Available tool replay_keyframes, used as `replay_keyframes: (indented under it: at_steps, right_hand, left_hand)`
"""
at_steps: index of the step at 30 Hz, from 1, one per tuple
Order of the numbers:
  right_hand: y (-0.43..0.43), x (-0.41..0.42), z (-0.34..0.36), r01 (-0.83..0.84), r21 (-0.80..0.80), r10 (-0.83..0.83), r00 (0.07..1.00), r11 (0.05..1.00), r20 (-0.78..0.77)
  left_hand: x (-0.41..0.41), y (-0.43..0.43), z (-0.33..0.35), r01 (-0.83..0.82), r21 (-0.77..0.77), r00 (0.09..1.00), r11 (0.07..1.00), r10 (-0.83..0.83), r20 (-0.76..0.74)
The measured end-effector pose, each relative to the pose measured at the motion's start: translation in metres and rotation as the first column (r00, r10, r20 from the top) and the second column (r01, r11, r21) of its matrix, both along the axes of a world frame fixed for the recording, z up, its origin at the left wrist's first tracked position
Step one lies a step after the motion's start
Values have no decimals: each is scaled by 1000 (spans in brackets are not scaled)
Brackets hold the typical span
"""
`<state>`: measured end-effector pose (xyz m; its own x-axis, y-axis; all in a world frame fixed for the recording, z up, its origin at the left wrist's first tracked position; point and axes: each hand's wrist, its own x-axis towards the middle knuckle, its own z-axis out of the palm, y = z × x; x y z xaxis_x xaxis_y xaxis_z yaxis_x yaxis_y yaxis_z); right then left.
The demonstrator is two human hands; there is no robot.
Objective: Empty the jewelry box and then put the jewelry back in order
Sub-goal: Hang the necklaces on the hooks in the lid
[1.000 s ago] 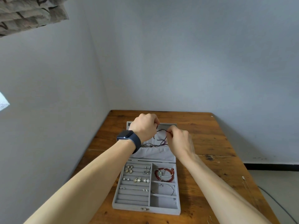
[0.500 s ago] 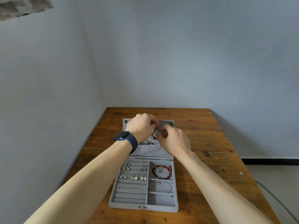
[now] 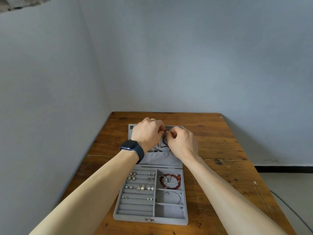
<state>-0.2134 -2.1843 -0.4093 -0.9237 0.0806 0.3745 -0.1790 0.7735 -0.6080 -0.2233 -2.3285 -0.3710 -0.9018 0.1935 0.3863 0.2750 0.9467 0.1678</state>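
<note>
A grey velvet jewelry box [image 3: 135,216] lies open on the wooden table [image 3: 220,150], its lid [image 3: 162,160] flat at the far side. My left hand [image 3: 148,133] and right hand [image 3: 182,141] meet over the lid's top edge. Both pinch a dark beaded necklace [image 3: 164,142] that hangs down against the lid. Earrings [image 3: 140,187] sit in the left rows. A red bead bracelet [image 3: 171,181] fills the top right compartment, and a thin silver chain [image 3: 174,196] lies in the one below it.
Grey walls close in at the left and behind the table. A thin chain [image 3: 259,192] lies near the table's right edge, and a dark cable [image 3: 291,211] runs over the floor beyond it. Bare wood shows on both sides of the box.
Both hands have closed together near the lid's top edge. The necklace's loop, spread between them a second ago, now hangs shorter beneath the fingers.
</note>
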Motion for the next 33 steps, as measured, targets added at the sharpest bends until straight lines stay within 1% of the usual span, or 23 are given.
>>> replay_keyframes:
  at_steps: [3,5,6,7,9,10,12,14,16,18,19,21,24,26,28,31,33]
  right_hand:
    - [-3,-3,2,57,65,-58,998,996,0]
    - [-4,-6,4,84,95,-84,996,992,4]
    - [-4,-7,4,89,112,-90,996,990,5]
    - [-4,-8,4,92,128,-94,996,988,6]
    - [-3,-9,4,95,156,-99,995,983,18]
    - [-3,-8,5,97,172,-103,994,980,26]
    - [-1,-7,5,97,219,-104,994,971,17]
    - [-1,-4,3,70,311,-66,998,948,-26]
    - [-4,1,1,3,405,17,999,914,-45]
    - [-2,9,-4,-66,444,92,995,894,-38]
    - [2,14,-6,-71,442,98,994,894,-39]
    - [11,24,-11,-36,424,61,997,905,-45]
    - [20,37,-18,-1,454,21,999,891,-38]
    - [16,41,-20,-44,455,36,999,889,26]
    - [9,41,-22,-116,408,85,992,906,94]
    - [2,41,-25,-271,260,208,947,927,243]
    - [1,40,-26,-323,176,262,918,930,298]
  left_hand:
    - [-7,4,0,7,-44,998,999,-9,-60]
    - [-13,5,1,15,-69,998,998,-19,-59]
    - [-16,6,1,12,-84,999,996,-15,-30]
    - [-19,5,1,4,-96,1000,995,-1,31]
    - [-25,1,1,-14,-81,981,997,30,194]
    - [-27,-2,0,-8,-67,968,998,25,251]
    - [-29,-7,-3,23,-44,962,999,-10,271]
    - [-28,-11,-3,44,-22,969,999,-37,243]
    - [-26,-12,-3,52,-9,976,999,-49,213]
    - [-23,-12,-2,60,-8,975,998,-57,214]
    - [-22,-12,-1,68,-10,973,998,-64,224]
    - [-21,-15,2,85,-4,967,996,-82,241]
    - [-18,-15,3,87,-9,973,996,-83,213]
    - [-16,-12,0,71,-12,981,997,-67,181]
    - [-14,-11,-2,61,-14,986,998,-58,158]
    - [-15,-12,-3,60,-3,987,998,-59,150]
    - [-14,-13,-2,65,-2,985,998,-64,162]
